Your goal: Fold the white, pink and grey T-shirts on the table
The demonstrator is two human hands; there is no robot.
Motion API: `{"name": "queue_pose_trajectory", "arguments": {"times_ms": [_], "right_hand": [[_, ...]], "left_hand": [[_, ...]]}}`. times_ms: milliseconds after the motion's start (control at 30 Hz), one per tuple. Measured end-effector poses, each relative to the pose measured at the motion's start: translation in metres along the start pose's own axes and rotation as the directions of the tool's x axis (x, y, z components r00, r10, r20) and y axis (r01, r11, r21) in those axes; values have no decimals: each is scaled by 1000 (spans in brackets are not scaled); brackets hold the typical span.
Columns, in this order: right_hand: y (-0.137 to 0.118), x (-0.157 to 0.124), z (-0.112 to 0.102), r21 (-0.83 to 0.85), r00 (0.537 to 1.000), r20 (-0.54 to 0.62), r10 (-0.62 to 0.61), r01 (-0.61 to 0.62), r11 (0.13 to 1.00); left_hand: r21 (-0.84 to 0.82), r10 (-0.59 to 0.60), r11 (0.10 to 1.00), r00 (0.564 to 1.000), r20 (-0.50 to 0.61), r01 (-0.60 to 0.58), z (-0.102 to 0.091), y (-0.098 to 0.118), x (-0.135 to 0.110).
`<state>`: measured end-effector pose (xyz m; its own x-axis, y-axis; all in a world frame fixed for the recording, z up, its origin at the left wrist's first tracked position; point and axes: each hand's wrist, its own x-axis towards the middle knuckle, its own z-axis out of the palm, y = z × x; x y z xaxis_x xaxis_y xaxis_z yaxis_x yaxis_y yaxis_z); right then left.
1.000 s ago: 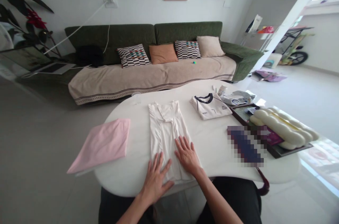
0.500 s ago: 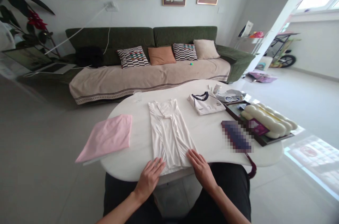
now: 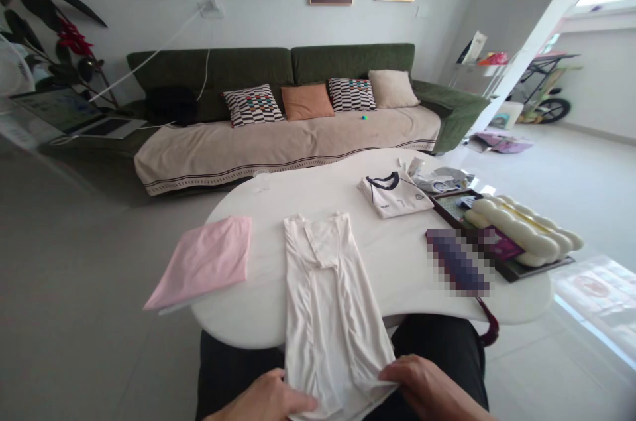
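Note:
A white garment (image 3: pixel 328 295), folded into a long strip, lies on the white table (image 3: pixel 263 321) with its near end hanging over the front edge toward my lap. At its lower left corner, my left hand (image 3: pixel 273 398) is closed on the fabric, thumb on top. On the lower right corner, my right hand (image 3: pixel 420 378) pinches the cloth. A folded pink cloth (image 3: pixel 209 255) rests to the left, partly past the table edge. Farther back on the right sits a folded white shirt with a dark collar (image 3: pixel 397 195).
At the right, a dark tray (image 3: pixel 511 272) carries a puffy cream item (image 3: pixel 527 225). A blurred-out dark object with a strap (image 3: pixel 489 335) lies nearer me. Crumpled plastic packaging (image 3: pixel 442 179) is at the back right. Behind the table stands a green sofa (image 3: pixel 248 69) with cushions.
Both hands have come toward me, taking hold of the garment's near corners. The garment has slid nearer and now overhangs the table edge. The view has shifted slightly.

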<state>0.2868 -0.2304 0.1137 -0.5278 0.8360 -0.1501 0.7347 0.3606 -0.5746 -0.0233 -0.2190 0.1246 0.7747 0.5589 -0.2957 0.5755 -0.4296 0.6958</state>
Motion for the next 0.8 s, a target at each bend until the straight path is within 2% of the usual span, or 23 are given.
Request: {"name": "queue_pose_trajectory", "arguments": {"times_ms": [100,167,233,267,333,367,433,500,633,700,800], "right_hand": [[-6,25,-45,128,993,113,-26,11,992],[-2,63,-80,203,977,195,-87,47,978],[10,114,-109,196,968,230,-97,52,979],[19,141,-119,166,975,217,-40,3,986],[38,192,-128,124,987,153,36,-55,991],[48,215,-126,107,990,121,73,-86,991],[66,249,-114,85,990,58,132,-137,987],[81,267,-97,73,984,-9,176,-175,982],[98,270,-74,70,975,-110,196,-189,980],[102,267,-76,75,978,-114,174,-166,983],[106,268,-89,72,982,-117,146,-138,988]], "left_hand": [[-175,24,985,995,94,-7,-48,16,4],[-296,32,955,993,113,3,-88,10,19],[-424,8,905,996,87,30,-126,-13,45],[-494,-41,867,998,51,61,-142,-30,60],[-629,-214,763,976,-30,149,-164,-68,93],[-702,-332,688,940,-79,184,-170,-87,109],[-798,-527,563,837,-145,216,-170,-120,136],[-829,-601,520,778,-185,204,-159,-142,153],[-832,-591,532,773,-230,158,-142,-159,160],[-823,-559,554,789,-255,126,-146,-159,156],[-788,-478,612,827,-297,70,-163,-156,152]]}}
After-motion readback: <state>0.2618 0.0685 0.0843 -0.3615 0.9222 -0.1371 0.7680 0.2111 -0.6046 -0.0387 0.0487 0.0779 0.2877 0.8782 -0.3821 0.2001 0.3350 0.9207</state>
